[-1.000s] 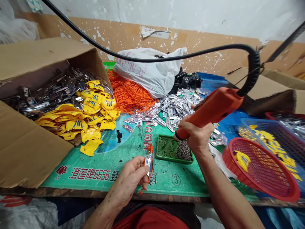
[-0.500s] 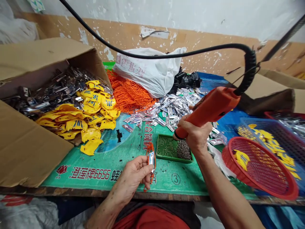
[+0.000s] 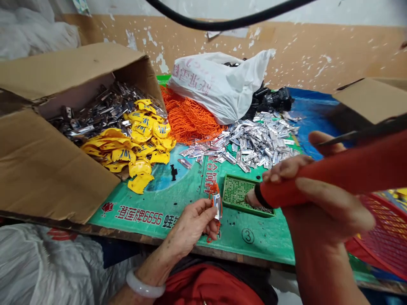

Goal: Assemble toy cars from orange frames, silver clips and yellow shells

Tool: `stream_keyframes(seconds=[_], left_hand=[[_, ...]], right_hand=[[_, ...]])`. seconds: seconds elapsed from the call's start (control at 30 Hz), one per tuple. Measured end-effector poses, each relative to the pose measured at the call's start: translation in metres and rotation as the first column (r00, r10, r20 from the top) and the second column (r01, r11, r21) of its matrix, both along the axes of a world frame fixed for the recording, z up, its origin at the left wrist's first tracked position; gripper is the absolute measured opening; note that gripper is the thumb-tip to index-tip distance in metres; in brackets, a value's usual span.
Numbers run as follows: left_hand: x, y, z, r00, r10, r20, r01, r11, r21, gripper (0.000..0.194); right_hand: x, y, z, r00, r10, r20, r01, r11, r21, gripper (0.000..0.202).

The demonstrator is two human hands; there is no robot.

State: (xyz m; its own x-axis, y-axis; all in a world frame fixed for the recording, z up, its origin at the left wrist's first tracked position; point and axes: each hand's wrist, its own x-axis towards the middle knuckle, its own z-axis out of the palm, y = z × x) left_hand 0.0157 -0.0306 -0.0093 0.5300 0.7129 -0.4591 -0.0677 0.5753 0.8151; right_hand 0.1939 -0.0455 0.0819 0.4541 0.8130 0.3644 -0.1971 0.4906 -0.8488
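Observation:
My left hand pinches an orange plastic frame with a silver plate on it, just over the green sheet. An electric screwdriver, orange-red with a black ring near its nose, lies across my right hand, whose fingers wrap its body. Its nose points down and left over a perforated green tray; the bit looks thin and blurred. Small dark screws lie at the tray's right end, partly hidden by the tool.
At left a cardboard box spills yellow printed parts and dark metal pieces. Behind are orange netting, a white bag and a heap of silver plates. A red basket stands at right; a black cable hangs above.
The screwdriver has swung lower and flatter, closer to the camera, with its nose still over the tray. My left hand keeps its pinch on the orange frame. The whole view has shifted.

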Motion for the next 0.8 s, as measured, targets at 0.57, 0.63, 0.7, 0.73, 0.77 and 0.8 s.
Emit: stream_keyframes(seconds=[0.57,0.63,0.7,0.73,0.77,0.8], left_hand=[[-0.002,0.000,-0.004,0.999,-0.017,0.043,0.016,1.000,0.025,0.031],[-0.001,0.000,-0.005,0.999,-0.016,0.047,0.015,1.000,0.027,0.030],[-0.001,0.000,-0.006,0.999,-0.011,0.049,0.010,1.000,0.026,0.029],[-0.001,0.000,-0.005,0.999,-0.009,0.049,0.008,1.000,0.025,0.030],[0.000,0.000,-0.005,0.999,-0.007,0.047,0.005,1.000,0.024,0.030],[0.000,0.000,-0.005,0.999,-0.005,0.045,0.004,1.000,0.024,0.030]], right_hand=[[-0.036,-0.010,-0.009,0.968,0.213,-0.134,-0.216,0.976,-0.007,0.037],[-0.037,-0.009,-0.010,0.969,0.205,-0.135,-0.209,0.978,-0.015,0.035],[-0.037,-0.009,-0.010,0.971,0.199,-0.136,-0.204,0.979,-0.024,0.035],[-0.037,-0.009,-0.010,0.970,0.201,-0.134,-0.206,0.978,-0.025,0.035],[-0.037,-0.009,-0.011,0.970,0.202,-0.134,-0.208,0.978,-0.029,0.036],[-0.037,-0.009,-0.011,0.970,0.204,-0.133,-0.210,0.977,-0.033,0.036]])
